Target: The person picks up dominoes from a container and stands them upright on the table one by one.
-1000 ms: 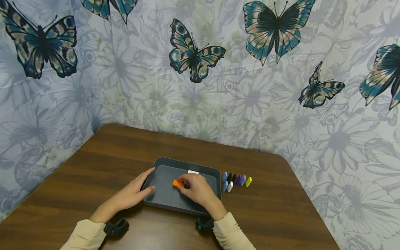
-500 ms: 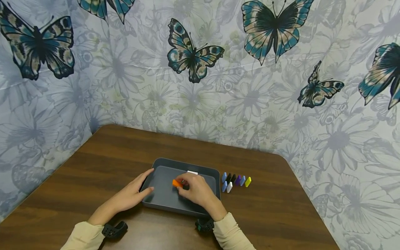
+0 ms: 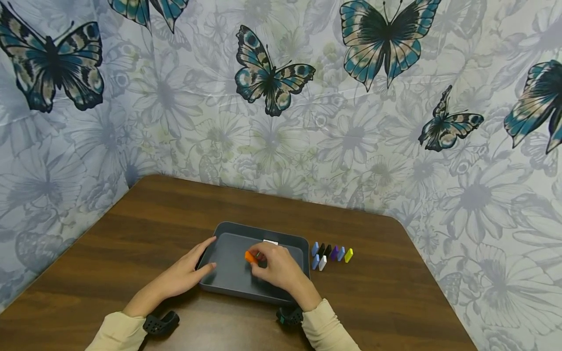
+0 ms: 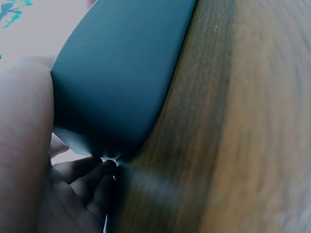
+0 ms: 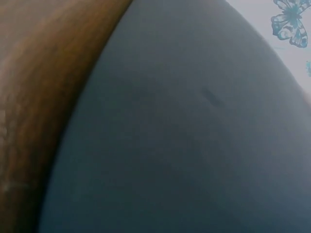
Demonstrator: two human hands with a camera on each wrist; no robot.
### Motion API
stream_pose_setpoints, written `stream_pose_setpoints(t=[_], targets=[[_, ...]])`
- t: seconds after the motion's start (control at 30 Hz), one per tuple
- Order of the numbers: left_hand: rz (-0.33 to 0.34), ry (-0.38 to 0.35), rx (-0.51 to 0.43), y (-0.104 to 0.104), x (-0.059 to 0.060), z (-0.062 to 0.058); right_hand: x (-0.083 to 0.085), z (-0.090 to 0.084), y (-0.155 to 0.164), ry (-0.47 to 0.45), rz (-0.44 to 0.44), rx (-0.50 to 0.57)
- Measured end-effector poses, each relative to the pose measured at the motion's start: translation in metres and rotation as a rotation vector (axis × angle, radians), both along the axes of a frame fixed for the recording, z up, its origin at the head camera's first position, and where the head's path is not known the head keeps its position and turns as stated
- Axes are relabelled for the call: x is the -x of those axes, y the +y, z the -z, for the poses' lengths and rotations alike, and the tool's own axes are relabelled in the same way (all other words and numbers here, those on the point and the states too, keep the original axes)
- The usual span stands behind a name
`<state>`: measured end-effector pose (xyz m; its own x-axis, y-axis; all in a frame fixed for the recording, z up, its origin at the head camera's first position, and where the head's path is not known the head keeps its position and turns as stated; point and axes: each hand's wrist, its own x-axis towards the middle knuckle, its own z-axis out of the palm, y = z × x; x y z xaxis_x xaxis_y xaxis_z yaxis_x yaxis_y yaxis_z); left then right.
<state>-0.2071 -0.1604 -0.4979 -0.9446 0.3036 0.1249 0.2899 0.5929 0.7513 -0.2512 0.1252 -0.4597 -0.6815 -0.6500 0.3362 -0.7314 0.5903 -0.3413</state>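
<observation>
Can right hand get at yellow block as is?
Likely yes: the yellow block stands at its row's open end, but the right hand pinches an orange block and must clear the tray rim.

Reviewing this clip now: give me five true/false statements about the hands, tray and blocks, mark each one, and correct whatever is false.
1. The right hand pinches the orange block. True.
2. The left hand holds the yellow block. False: it rests against the left edge of the tray; the yellow block is on the table.
3. The purple block is to the right of the tray. True.
4. The black blocks are inside the tray. False: they are on the table, right of the tray.
5. In the head view, the yellow block is the rightmost block. True.
</observation>
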Motion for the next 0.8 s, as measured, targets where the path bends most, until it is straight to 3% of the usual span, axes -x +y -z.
stream_pose_setpoints(t=[0.27,0.8], targets=[[0.010,-0.009,-0.008,0.000,0.001,0.002,-0.003,-0.006,0.003,-0.013,-0.055,0.062],[0.013,-0.029,-0.001,-0.001,0.001,0.001,-0.009,-0.018,0.004,-0.051,-0.071,0.113]])
